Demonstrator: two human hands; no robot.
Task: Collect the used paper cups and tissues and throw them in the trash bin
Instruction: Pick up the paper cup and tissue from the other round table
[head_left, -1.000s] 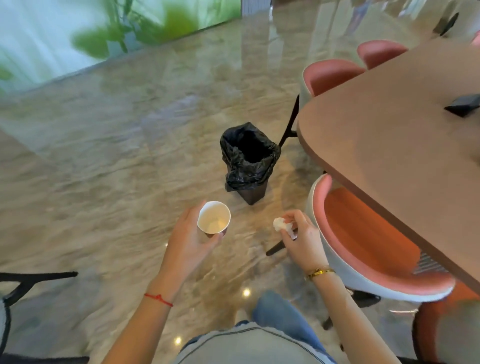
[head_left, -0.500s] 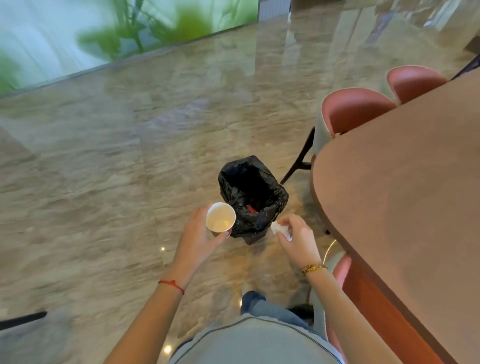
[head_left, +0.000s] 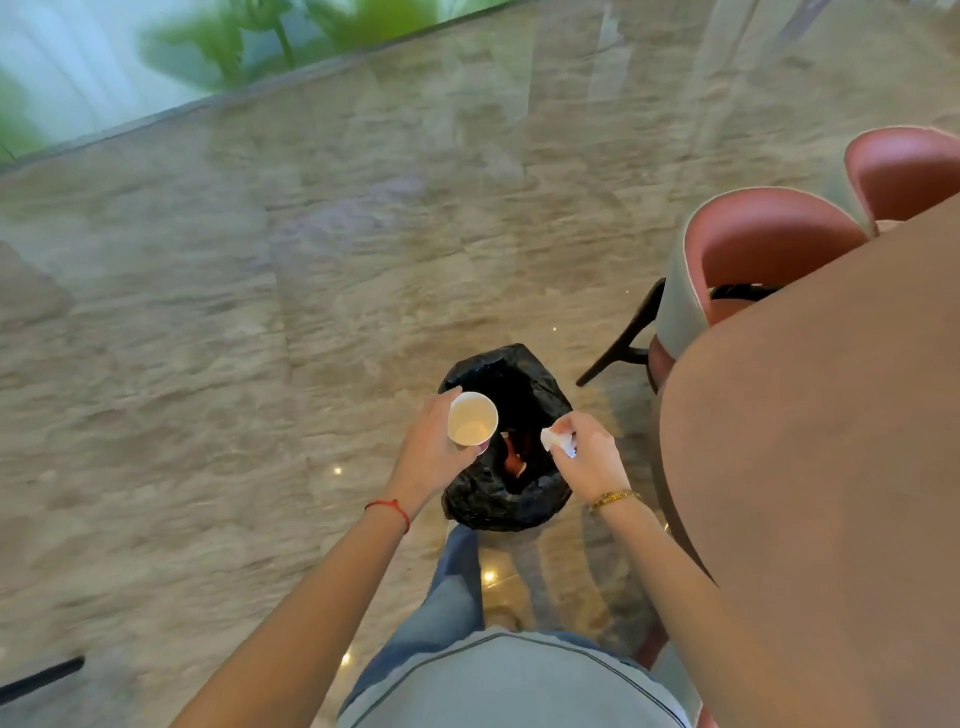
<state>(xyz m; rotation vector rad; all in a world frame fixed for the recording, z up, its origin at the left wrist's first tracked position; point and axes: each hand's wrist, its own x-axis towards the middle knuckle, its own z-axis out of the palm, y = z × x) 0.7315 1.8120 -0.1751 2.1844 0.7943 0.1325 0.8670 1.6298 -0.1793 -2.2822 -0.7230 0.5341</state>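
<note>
the left hand (head_left: 434, 447) wraps its fingers around an upright paper cup (head_left: 471, 419), held over the 9 o'clock rim of the black-lined trash bin (head_left: 540, 384) on the floor. the right hand (head_left: 589, 457) pinches a crumpled tissue (head_left: 557, 441) over the bin's 3 o'clock edge. the brown surface (head_left: 831, 467) lies at 3 o'clock.

I'm watching through a single head-worn wide-angle view, and it's tilting steeply forward and down, sitting close above the trash bin (head_left: 506, 441). The bin is landing just below frame centre; the table (head_left: 810, 467) is curving in right of the bin, marble floor (head_left: 208, 338) is spreading left and beyond it. No second view is sharing anything.
</note>
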